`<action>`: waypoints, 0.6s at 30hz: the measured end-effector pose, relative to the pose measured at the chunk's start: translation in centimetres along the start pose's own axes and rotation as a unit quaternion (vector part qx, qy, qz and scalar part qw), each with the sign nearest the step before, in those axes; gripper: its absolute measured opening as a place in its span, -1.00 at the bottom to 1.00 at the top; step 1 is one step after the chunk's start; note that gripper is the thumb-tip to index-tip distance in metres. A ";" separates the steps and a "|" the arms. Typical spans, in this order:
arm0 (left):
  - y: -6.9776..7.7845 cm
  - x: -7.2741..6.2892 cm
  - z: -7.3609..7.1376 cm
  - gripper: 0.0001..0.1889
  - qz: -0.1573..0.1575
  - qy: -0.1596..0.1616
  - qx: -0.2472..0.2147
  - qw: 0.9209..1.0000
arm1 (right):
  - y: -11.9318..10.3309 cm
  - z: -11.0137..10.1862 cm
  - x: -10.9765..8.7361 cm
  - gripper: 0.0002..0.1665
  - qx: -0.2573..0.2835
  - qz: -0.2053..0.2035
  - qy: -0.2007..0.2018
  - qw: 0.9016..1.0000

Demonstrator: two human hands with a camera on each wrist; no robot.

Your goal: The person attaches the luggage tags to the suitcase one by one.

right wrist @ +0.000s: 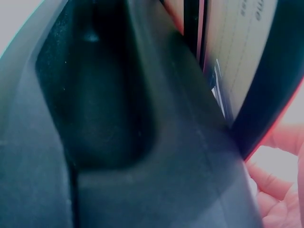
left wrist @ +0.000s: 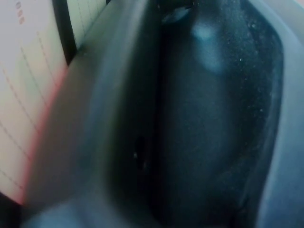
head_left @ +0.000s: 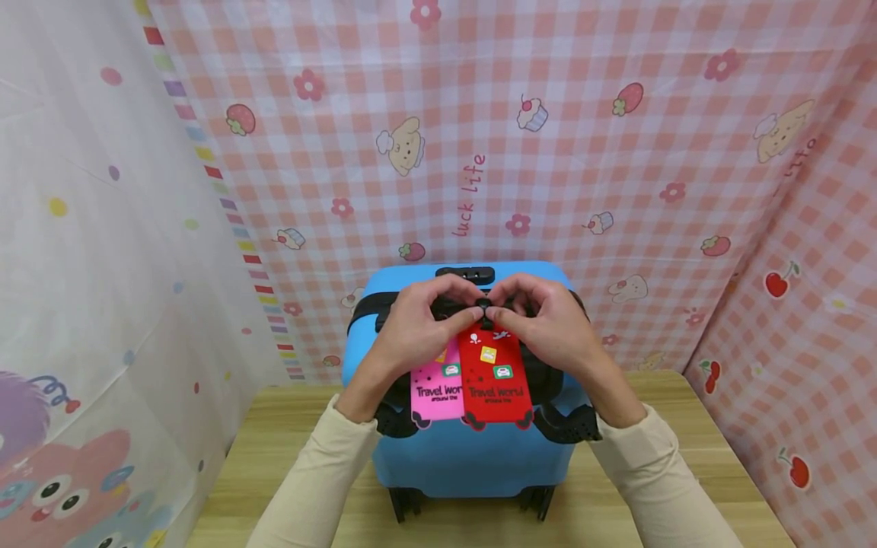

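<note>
In the head view a blue suitcase point(head_left: 473, 460) stands with a red luggage tag point(head_left: 495, 384) and a pink luggage tag point(head_left: 433, 384) hanging over its black handle area. My left hand point(head_left: 419, 320) and right hand point(head_left: 560, 323) meet above the red tag. Thumbs and fingers of both pinch the small black strap end point(head_left: 485, 304) at the tag's top. The pink tag lies partly behind the red one. Close black plastic point(left wrist: 204, 118) fills the left wrist view, beside a lined label card point(left wrist: 23, 95). Fingers point(right wrist: 275, 190) show at the right wrist view's edge.
A wooden table point(head_left: 288, 457) carries the suitcase on black wheels point(head_left: 537, 501). A combination lock point(head_left: 466, 275) sits on its far top edge, with a black band point(head_left: 373, 304) around the body. Checked cloth point(head_left: 582, 167) hangs behind, and white printed cloth point(head_left: 137, 251) at left.
</note>
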State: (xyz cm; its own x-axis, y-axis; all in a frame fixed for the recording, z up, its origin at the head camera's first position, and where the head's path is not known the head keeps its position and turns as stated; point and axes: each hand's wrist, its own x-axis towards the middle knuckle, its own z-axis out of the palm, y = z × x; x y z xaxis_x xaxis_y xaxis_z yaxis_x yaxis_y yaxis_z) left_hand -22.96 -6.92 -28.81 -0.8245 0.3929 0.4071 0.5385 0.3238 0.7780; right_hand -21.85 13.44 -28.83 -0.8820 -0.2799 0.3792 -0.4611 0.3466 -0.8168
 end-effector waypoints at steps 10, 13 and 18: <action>0.1 0.0 0.1 -0.88 -0.005 0.007 0.002 1.000 | 0.0 0.2 0.1 -0.93 -0.005 -0.007 0.006 1.000; 0.1 0.0 0.1 -0.89 -0.005 0.008 0.002 1.000 | 0.1 0.2 0.1 -0.94 -0.006 -0.011 0.008 1.000; 0.1 0.1 0.2 -0.90 -0.005 0.012 0.004 1.000 | 0.1 0.2 0.1 -0.95 -0.007 -0.017 0.010 1.000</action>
State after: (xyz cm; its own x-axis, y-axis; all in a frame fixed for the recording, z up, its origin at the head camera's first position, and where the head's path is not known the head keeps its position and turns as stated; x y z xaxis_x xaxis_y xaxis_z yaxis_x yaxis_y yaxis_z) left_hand -22.96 -6.73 -28.80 -0.8333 0.3695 0.4111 0.5321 0.3346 0.7778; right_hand -21.97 13.25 -28.94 -0.8670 -0.2746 0.4158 -0.4928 0.3494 -0.7969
